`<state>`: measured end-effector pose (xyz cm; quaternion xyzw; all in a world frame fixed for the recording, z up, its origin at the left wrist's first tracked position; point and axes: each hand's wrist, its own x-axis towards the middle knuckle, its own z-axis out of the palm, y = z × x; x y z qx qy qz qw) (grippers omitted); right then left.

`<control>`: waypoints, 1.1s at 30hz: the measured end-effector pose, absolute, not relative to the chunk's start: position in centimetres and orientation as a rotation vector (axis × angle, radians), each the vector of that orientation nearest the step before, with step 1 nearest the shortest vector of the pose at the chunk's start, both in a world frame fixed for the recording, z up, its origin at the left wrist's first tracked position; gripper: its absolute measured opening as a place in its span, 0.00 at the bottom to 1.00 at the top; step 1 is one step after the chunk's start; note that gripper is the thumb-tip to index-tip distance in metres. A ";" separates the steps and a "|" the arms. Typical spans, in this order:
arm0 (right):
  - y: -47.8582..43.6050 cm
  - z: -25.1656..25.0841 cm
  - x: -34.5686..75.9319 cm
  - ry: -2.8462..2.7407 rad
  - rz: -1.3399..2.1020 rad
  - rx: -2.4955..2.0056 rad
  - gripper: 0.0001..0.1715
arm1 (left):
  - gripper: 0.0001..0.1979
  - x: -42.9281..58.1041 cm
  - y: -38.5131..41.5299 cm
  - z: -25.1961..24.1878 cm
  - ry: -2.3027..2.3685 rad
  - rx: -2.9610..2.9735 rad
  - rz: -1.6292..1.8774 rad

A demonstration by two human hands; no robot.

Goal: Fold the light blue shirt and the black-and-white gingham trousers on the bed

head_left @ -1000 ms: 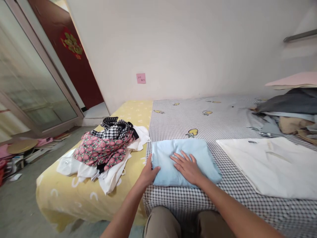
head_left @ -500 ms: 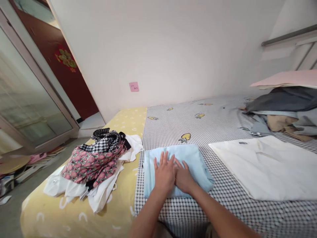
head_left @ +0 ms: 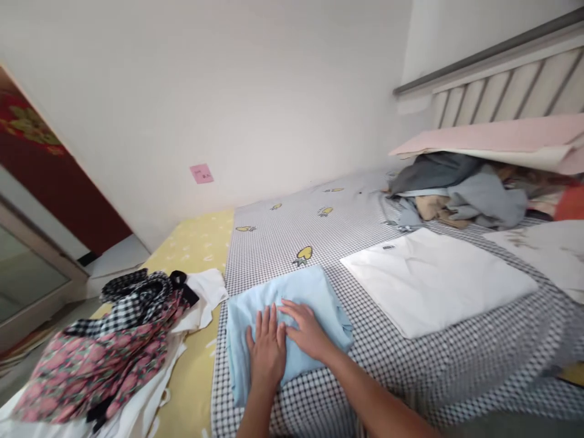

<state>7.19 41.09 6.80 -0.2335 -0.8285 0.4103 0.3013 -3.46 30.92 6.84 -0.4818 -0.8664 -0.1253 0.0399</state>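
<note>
Checked sheet (head_left: 274, 246) reaches wall (head_left: 283, 91), shows between blue cloth (head_left: 314, 289) and edge of white garment (head_left: 438, 286). Left hand (head_left: 268, 351), right hand (head_left: 311, 334) on cloth, fingers (head_left: 258, 325) spread.

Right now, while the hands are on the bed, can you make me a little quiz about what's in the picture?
1. What are the left hand and the right hand both touching?
2. True or false: a white garment lies on the checked sheet.
3. What colour is the small paper on the wall?
A) green
B) pink
C) black

Key:
1. The folded light blue cloth.
2. True.
3. B.
</note>
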 end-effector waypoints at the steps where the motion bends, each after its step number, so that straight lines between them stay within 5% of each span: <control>1: 41.1 6.6 7.6 -2.047 1.164 -0.620 0.31 | 0.28 -3.6 31.1 6.7 -2.646 -1.473 -0.367; 11: 36.3 6.1 17.8 -1.653 1.108 -0.718 0.18 | 0.27 -3.1 31.4 6.9 -2.546 -1.409 -0.208; 18: 39.6 4.0 23.2 -1.562 0.990 -1.115 0.28 | 0.28 -2.8 31.5 7.3 -2.550 -1.395 -0.213; 28: 41.0 5.1 20.7 -1.979 0.955 -1.139 0.18 | 0.28 -2.5 31.4 7.1 -2.518 -1.377 -0.195; 33: 41.5 3.4 20.0 -1.890 0.670 -1.107 0.25 | 0.27 -2.6 31.3 7.1 -2.520 -1.373 -0.177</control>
